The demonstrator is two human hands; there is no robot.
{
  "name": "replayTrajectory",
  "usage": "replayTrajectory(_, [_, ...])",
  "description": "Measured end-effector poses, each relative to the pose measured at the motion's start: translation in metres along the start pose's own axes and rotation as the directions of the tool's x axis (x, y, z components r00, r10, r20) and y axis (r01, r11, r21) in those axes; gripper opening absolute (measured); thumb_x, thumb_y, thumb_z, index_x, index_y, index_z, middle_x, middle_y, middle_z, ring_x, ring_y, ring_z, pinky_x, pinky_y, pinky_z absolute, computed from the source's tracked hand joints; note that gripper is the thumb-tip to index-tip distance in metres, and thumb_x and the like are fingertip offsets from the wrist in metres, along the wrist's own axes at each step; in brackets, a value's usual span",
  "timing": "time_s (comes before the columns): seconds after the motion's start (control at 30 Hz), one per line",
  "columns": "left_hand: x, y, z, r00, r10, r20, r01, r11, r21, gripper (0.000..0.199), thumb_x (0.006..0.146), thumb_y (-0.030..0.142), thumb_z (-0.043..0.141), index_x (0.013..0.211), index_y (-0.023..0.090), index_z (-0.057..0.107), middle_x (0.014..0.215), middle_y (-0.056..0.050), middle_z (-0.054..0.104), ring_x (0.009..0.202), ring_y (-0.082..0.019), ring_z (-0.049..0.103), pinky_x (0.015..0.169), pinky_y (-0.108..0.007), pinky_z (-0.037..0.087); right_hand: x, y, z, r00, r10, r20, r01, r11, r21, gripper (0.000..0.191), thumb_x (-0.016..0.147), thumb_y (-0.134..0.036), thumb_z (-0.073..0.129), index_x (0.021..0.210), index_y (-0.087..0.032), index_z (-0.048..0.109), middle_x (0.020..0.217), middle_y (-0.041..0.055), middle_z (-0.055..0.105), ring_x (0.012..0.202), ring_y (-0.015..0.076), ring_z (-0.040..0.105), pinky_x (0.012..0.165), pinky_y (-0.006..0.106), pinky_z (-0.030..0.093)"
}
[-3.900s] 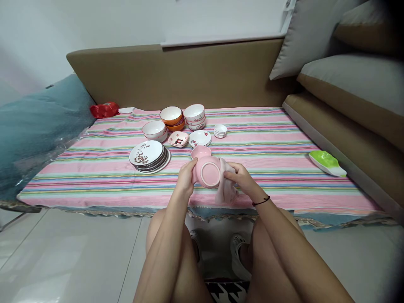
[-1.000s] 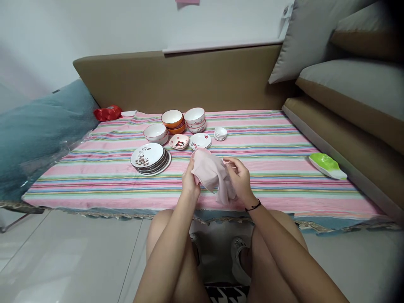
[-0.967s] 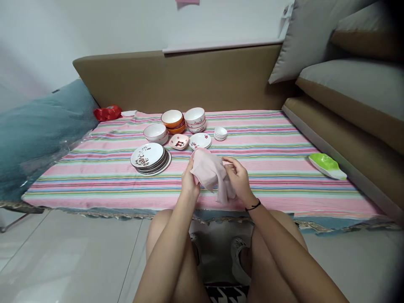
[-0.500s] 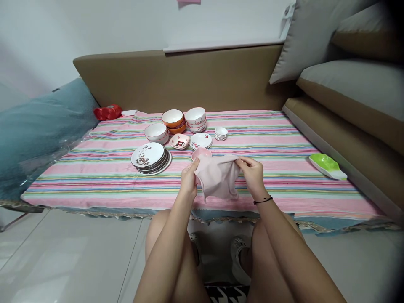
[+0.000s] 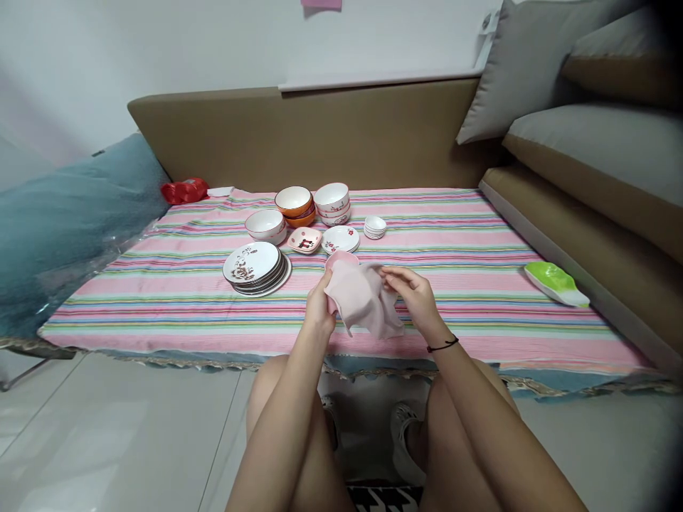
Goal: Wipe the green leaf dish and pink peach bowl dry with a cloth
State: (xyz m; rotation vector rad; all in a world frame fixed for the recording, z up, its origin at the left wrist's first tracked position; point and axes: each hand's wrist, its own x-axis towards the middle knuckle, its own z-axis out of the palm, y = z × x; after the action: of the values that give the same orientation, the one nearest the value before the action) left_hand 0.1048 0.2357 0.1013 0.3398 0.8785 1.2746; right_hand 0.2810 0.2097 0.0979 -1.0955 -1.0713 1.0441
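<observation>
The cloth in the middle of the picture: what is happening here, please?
The person's left grip holds a pink dish, mostly hidden under a pale cloth. The right grip pinches the cloth at its right side. Just beyond, a pink bowl rests on the striped cover. A stack of plates stands to the left with bowls behind it, and a green dish lies far to the right.

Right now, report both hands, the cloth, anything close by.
Left fingers hold pink bowl; right fingers pinch cloth. Most of that bowl hidden under cloth. Pink dish just beyond.
</observation>
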Motion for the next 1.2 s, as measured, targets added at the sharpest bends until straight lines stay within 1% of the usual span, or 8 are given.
replayTrajectory(0.13, [-0.003, 0.003, 0.003, 0.997, -0.057, 0.046, 0.058, 0.998, -0.027, 0.028, 0.069, 0.036, 0.072, 0.081, 0.012, 0.063, 0.07, -0.004, 0.068, 0.063, -0.015, 0.062, 0.067, -0.027, 0.047, -0.003, -0.003, 0.003, 0.998, 0.041, 0.057, -0.043, 0.998, 0.042, 0.028, 0.066, -0.035, 0.074, 0.09, -0.021, 0.072, 0.102, 0.0057, 0.071, 0.091, 0.0195, 0.063, 0.081, 0.034, 0.05])
replayTrajectory(0.3, [-0.012, 0.011, 0.011, 0.982, -0.15, 0.113, 0.156, 0.987, -0.046, 0.023, 0.073, 0.035, 0.068, 0.075, 0.013, 0.063, 0.065, -0.003, 0.067, 0.065, -0.018, 0.065, 0.072, -0.03, 0.049, -0.003, -0.001, 0.002, 0.984, 0.161, 0.076, -0.173, 0.967, 0.187, 0.031, 0.061, -0.033, 0.079, 0.089, -0.021, 0.073, 0.087, 0.0029, 0.072, 0.072, 0.0147, 0.063, 0.063, 0.027, 0.049])
replayTrajectory(0.4, [-0.017, 0.014, 0.015, 0.973, -0.193, 0.128, 0.2, 0.978, -0.05, 0.021, 0.075, 0.035, 0.066, 0.073, 0.014, 0.063, 0.061, -0.001, 0.066, 0.059, -0.016, 0.063, 0.07, -0.03, 0.049, -0.003, 0.0, 0.002, 0.968, 0.225, 0.115, -0.25, 0.916, 0.314, 0.032, 0.057, -0.031, 0.081, 0.086, -0.023, 0.073, 0.082, 0.0009, 0.072, 0.069, 0.0131, 0.062, 0.064, 0.026, 0.05])
replayTrajectory(0.67, [-0.02, 0.016, 0.016, 0.949, -0.268, 0.167, 0.276, 0.961, -0.025, 0.028, 0.079, 0.04, 0.06, 0.083, 0.013, 0.066, 0.07, -0.005, 0.07, 0.065, -0.018, 0.065, 0.069, -0.031, 0.051, -0.003, 0.008, 0.007, 0.97, 0.222, 0.099, -0.243, 0.895, 0.374, 0.029, 0.057, -0.035, 0.08, 0.082, -0.025, 0.071, 0.08, -0.0012, 0.071, 0.068, 0.0129, 0.062, 0.065, 0.028, 0.051])
replayTrajectory(0.8, [-0.021, 0.017, 0.017, 0.952, -0.257, 0.169, 0.264, 0.964, -0.023, 0.029, 0.081, 0.039, 0.057, 0.087, 0.013, 0.066, 0.074, -0.007, 0.07, 0.068, -0.019, 0.065, 0.071, -0.032, 0.052, -0.003, 0.008, 0.008, 0.967, 0.238, 0.088, -0.253, 0.874, 0.415, 0.028, 0.054, -0.031, 0.08, 0.08, -0.025, 0.071, 0.08, -0.0015, 0.071, 0.067, 0.0124, 0.061, 0.064, 0.026, 0.05])
replayTrajectory(0.9, [-0.021, 0.017, 0.017, 0.953, -0.248, 0.172, 0.255, 0.967, -0.019, 0.03, 0.081, 0.04, 0.057, 0.088, 0.013, 0.066, 0.077, -0.007, 0.07, 0.072, -0.02, 0.066, 0.073, -0.032, 0.051, -0.004, 0.004, 0.007, 0.97, 0.229, 0.085, -0.244, 0.889, 0.388, 0.026, 0.056, -0.032, 0.078, 0.079, -0.024, 0.069, 0.077, -0.0011, 0.069, 0.065, 0.0125, 0.059, 0.06, 0.027, 0.049])
replayTrajectory(1.03, [-0.02, 0.016, 0.016, 0.969, -0.202, 0.141, 0.204, 0.979, -0.003, 0.028, 0.076, 0.04, 0.065, 0.083, 0.013, 0.065, 0.068, -0.004, 0.068, 0.062, -0.017, 0.064, 0.069, -0.03, 0.05, -0.006, -0.002, 0.006, 0.975, 0.202, 0.097, -0.223, 0.922, 0.315, 0.023, 0.059, -0.034, 0.076, 0.075, -0.022, 0.064, 0.07, -0.0009, 0.065, 0.06, 0.0122, 0.056, 0.055, 0.026, 0.046])
replayTrajectory(1.2, [-0.018, 0.015, 0.011, 0.984, -0.099, 0.151, 0.102, 0.995, -0.013, 0.025, 0.07, 0.034, 0.072, 0.081, 0.013, 0.064, 0.065, -0.001, 0.067, 0.056, -0.013, 0.061, 0.061, -0.026, 0.047, -0.006, -0.003, 0.008, 0.982, 0.161, 0.097, -0.182, 0.947, 0.267, 0.022, 0.06, -0.034, 0.074, 0.074, -0.022, 0.062, 0.068, -0.0016, 0.062, 0.061, 0.012, 0.055, 0.06, 0.027, 0.047])
